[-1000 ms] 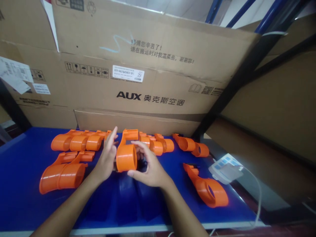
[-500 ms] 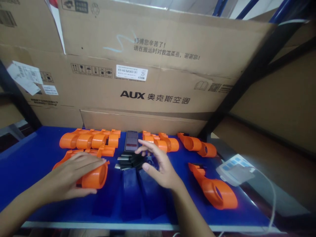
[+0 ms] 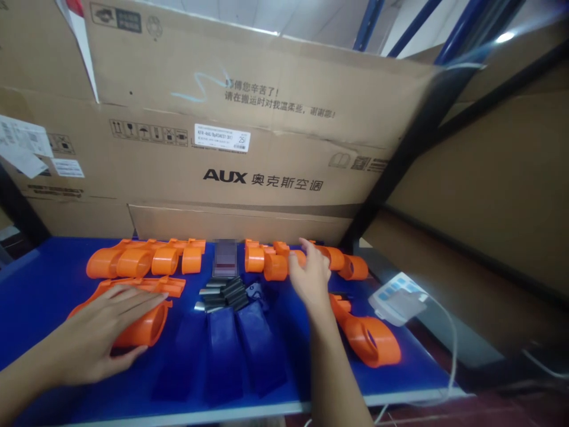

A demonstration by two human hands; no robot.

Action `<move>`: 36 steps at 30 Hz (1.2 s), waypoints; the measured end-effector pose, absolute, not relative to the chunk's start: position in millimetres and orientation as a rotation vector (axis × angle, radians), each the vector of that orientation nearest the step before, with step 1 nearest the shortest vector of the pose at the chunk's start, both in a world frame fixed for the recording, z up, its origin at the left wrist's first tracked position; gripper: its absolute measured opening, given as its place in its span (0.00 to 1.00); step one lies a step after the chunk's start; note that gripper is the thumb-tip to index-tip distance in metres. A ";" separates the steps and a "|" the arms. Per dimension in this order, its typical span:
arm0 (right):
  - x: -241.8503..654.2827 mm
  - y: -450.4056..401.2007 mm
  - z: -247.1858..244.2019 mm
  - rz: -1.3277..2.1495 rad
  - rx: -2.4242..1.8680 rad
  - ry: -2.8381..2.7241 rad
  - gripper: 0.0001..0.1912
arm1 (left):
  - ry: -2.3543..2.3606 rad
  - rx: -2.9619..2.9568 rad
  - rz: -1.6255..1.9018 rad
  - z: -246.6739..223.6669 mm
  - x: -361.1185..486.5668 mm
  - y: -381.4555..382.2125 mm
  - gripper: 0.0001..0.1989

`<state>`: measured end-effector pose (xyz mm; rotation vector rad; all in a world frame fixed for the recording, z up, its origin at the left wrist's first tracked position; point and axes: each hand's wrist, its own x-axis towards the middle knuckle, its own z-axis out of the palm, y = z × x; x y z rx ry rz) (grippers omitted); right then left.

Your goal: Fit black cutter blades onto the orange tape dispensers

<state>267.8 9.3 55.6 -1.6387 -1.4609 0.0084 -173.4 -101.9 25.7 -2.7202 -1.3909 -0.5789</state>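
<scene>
My left hand (image 3: 104,332) lies with fingers spread over an orange curved part (image 3: 149,326) at the left, its fingertips on or just above it. My right hand (image 3: 311,276) reaches among the back-right orange parts (image 3: 275,267), thumb and fingers apart, overlapping one orange ring; contact is unclear. Between the hands are black straps with metal ends (image 3: 229,293) and dark blue flat strips (image 3: 224,350). Another row of orange parts (image 3: 164,261) stands at the back left. A larger orange loop (image 3: 377,341) lies right of my right forearm.
A phone (image 3: 226,258) lies at the back middle of the blue table (image 3: 35,279). Behind stands a large cardboard sheet (image 3: 178,184). A white device (image 3: 400,299) with a cable (image 3: 454,350) sits at the right edge, near a black post (image 3: 395,166).
My right hand has moved right and away from the black straps to the back-right orange parts. My left hand stays over the orange part. The view has shifted slightly to the right.
</scene>
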 end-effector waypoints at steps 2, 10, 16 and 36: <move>277.5 13.5 51.8 -0.006 -1.807 -1.489 0.29 | -1.396 -2.704 -0.643 28.0 -169.9 -101.4 0.42; 289.6 22.6 39.3 0.131 -1.915 -1.613 0.26 | -1.478 -2.733 -1.745 56.8 -34.0 -90.1 0.22; 284.1 20.6 48.6 -0.108 -1.690 -1.419 0.21 | -1.577 -2.566 -2.277 45.9 28.9 -37.5 0.07; 350.0 -108.2 91.1 -0.124 -2.042 -1.979 0.14 | -1.662 -2.623 -2.427 31.9 18.8 -40.0 0.12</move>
